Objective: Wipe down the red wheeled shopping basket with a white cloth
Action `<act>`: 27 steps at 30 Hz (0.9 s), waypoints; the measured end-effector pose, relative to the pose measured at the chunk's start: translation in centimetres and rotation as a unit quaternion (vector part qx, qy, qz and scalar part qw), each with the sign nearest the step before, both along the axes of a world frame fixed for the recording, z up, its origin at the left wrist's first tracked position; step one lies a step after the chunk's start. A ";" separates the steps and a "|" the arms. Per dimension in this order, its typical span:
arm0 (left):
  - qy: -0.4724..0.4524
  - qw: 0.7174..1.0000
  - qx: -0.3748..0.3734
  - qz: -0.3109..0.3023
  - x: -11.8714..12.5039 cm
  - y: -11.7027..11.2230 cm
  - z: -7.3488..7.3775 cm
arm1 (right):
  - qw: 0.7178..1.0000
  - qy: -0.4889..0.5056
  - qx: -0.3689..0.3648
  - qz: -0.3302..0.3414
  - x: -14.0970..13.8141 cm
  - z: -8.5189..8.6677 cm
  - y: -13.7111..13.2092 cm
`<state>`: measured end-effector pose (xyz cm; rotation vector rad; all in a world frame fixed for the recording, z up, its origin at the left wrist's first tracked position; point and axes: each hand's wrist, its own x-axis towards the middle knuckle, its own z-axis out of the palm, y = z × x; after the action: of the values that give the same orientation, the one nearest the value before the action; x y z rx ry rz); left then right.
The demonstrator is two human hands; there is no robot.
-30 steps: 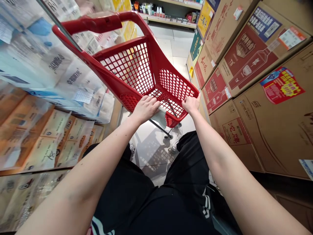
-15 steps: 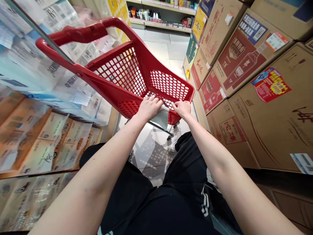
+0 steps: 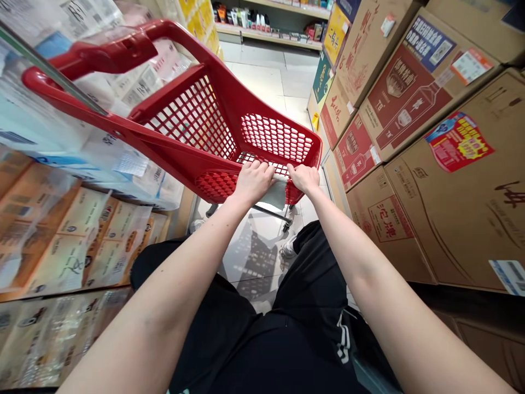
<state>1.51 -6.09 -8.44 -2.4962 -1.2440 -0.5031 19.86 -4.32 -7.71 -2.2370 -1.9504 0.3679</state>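
Note:
My left hand (image 3: 254, 182) and my right hand (image 3: 303, 178) both grip the near rim of a red plastic wheeled shopping basket (image 3: 217, 183), side by side with a narrow gap between them. A pale grey-green cloth (image 3: 274, 195) hangs over the rim between my hands. The basket's mesh walls angle away from me, and its long red handle (image 3: 106, 54) points to the far left. I see nothing inside the basket. Its metal undercarriage and a small wheel (image 3: 287, 223) show below the near end.
Stacked cardboard cartons printed with liquor bottles (image 3: 414, 104) form a wall along the right. Plastic-wrapped packs (image 3: 82, 241) are stacked on the left. A tiled floor (image 3: 262, 71) runs between them to a goods shelf (image 3: 266, 27) at the far end.
The basket's handle end has swung further left in view. My right hand has moved along the rim towards my left hand, and more of the cloth shows.

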 end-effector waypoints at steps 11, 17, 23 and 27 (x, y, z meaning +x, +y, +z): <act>0.036 0.999 -0.006 -0.011 -5.6 1.4 1.3 | 1.000 0.001 0.001 0.000 0.2 0.1 -0.5; 0.050 0.998 0.018 0.025 -6.6 1.3 1.5 | 1.000 0.006 0.000 -0.003 0.1 0.1 -0.3; 0.053 0.998 -0.032 0.012 -3.1 0.7 1.4 | 1.000 -0.005 -0.009 0.014 0.2 0.1 -0.1; 0.060 0.998 -0.028 -0.007 -0.8 0.5 1.1 | 1.000 -0.012 -0.014 0.016 0.3 0.0 0.0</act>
<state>0.73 -5.60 -7.39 -2.5422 -1.2104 -0.3199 20.17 -4.35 -7.71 -2.2391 -2.0081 0.3758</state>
